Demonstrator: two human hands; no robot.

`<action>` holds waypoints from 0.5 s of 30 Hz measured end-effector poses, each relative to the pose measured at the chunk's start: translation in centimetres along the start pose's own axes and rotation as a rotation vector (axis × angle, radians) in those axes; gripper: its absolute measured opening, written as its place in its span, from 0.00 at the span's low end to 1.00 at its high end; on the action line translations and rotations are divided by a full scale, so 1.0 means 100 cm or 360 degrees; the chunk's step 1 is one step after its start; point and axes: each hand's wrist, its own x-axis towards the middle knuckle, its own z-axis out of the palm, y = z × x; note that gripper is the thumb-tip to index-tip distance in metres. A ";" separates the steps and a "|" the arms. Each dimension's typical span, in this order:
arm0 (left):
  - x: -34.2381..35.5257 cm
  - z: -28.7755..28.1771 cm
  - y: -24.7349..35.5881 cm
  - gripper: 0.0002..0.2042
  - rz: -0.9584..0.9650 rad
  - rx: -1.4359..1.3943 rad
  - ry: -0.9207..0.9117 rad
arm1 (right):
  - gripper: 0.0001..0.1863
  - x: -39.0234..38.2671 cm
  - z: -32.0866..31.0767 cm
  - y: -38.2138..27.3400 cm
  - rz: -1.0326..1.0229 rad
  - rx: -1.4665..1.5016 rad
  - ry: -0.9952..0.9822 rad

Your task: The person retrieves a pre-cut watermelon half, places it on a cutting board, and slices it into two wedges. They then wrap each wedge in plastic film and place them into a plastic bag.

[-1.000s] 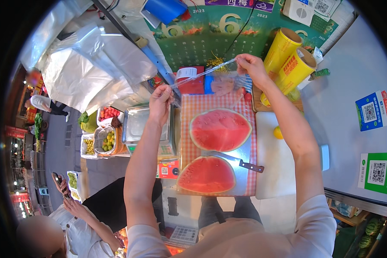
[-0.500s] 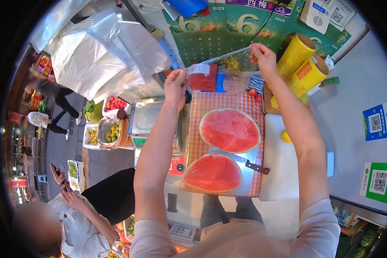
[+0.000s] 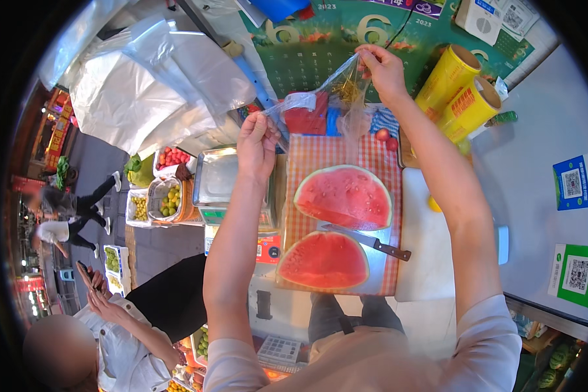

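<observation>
The left hand (image 3: 257, 145) and right hand (image 3: 381, 70) pinch clear plastic (image 3: 356, 119) over the far end of the checked cloth (image 3: 307, 151). Behind is a printed calendar (image 3: 300, 62); code labels (image 3: 577, 276) mark the grey surface (image 3: 529, 163).

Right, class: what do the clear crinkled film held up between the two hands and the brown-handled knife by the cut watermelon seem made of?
Clear crinkled film: probably thin, glossy plastic; the background shows through it and its edge bunches into folds.
Brown-handled knife: the blade looks like smooth grey metal; the dark handle could be wood or plastic.
</observation>
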 end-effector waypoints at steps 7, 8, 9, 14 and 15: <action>0.017 0.043 0.004 0.03 0.0005 0.0358 0.0003 | 0.08 0.007 -0.030 0.028 0.0245 0.0226 0.0164; 0.022 0.046 0.002 0.03 0.0032 0.0308 -0.0014 | 0.08 0.008 -0.033 0.027 0.0217 0.0273 0.0154; 0.026 0.047 -0.001 0.03 0.0060 0.0259 -0.0031 | 0.09 0.008 -0.034 0.026 0.0227 0.0302 0.0151; 0.040 0.046 0.010 0.04 0.0178 0.0143 0.0050 | 0.09 0.016 -0.046 0.000 0.0130 0.0384 0.0157; 0.042 0.046 0.016 0.05 0.0173 0.0165 0.0047 | 0.09 0.017 -0.043 -0.005 0.0127 0.0353 0.0142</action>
